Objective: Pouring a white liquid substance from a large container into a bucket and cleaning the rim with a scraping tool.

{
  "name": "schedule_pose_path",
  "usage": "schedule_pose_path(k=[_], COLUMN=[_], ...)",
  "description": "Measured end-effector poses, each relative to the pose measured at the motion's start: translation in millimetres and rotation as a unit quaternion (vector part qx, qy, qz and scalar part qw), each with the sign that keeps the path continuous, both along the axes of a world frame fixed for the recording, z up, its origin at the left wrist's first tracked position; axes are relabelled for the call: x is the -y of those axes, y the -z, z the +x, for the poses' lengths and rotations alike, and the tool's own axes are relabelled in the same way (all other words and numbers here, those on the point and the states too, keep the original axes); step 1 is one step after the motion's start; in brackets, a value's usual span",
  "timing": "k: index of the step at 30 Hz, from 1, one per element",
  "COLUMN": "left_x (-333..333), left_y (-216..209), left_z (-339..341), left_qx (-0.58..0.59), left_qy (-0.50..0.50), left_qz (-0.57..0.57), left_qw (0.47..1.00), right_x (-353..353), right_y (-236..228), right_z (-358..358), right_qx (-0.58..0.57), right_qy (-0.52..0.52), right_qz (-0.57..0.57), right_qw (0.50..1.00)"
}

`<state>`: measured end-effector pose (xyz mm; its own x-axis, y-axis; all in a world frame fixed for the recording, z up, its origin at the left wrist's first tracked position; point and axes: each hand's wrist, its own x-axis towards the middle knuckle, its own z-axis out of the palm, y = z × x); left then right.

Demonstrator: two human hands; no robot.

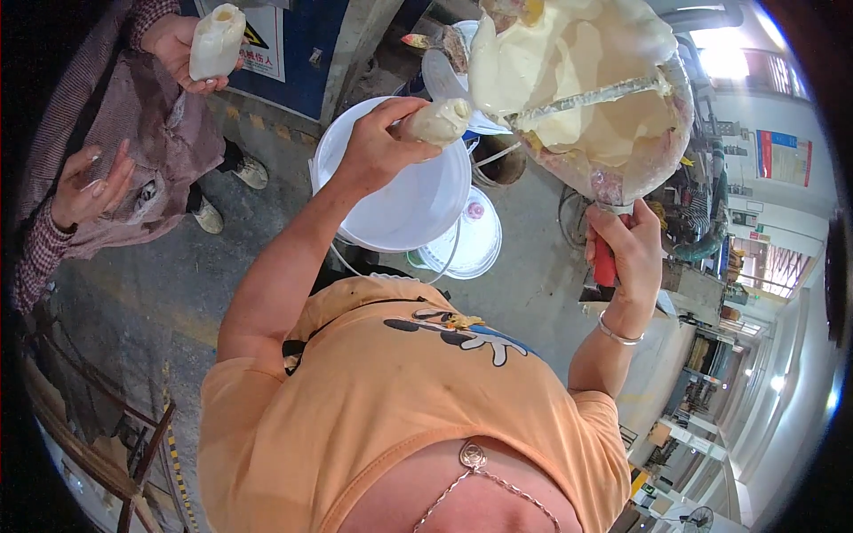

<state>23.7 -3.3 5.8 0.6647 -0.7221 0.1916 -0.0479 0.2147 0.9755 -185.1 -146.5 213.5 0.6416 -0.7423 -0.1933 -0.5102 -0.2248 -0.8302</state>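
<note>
My left hand point(378, 147) is wrapped round a small cream-white hollow piece point(435, 123), shaped like a bottle with an open end. It is held above the white bucket point(333, 169). My right hand point(629, 244) grips the red handle point(605, 264) of a brush, whose pale, coated head point(609, 186) lies at the near rim of a large basin point(682, 133). Thick cream-coloured liquid point(569, 71) fills the basin, and a coated stick point(595, 99) lies across it.
At the left stands another person; their hand point(182, 49) holds a similar cream-white piece point(216, 44). A second white bucket point(475, 249) stands on the floor beyond the first. A dark blue panel point(302, 53) is behind, and machinery point(697, 213) lines the right.
</note>
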Motion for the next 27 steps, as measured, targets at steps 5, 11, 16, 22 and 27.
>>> schedule_pose_path(k=[5, 11, 16, 22, 27], left_x=[5, 4, 4, 5, 3], left_y=[3, -6, -2, -4, -12], left_z=[-1, -3, -3, -5, -5], left_qx=[-0.016, -0.035, -0.029, -0.025, -0.020], left_qy=[0.007, 0.014, -0.002, 0.000, -0.002], left_qz=[-0.049, -0.035, -0.045, -0.049, -0.038], left_qw=[0.999, 0.999, 0.999, 0.999, 0.999], right_x=[0, -4, -2, -6, -5], right_y=[-4, -7, -8, -12, -13], right_z=[0, -2, -5, -6, -7], right_qx=[-0.012, -0.008, -0.009, 0.001, 0.009], right_qy=[-0.004, -0.001, -0.017, 0.001, -0.002], right_qz=[-0.012, -0.009, -0.009, 0.009, 0.005], right_qw=[1.000, 1.000, 1.000, 1.000, 1.000])
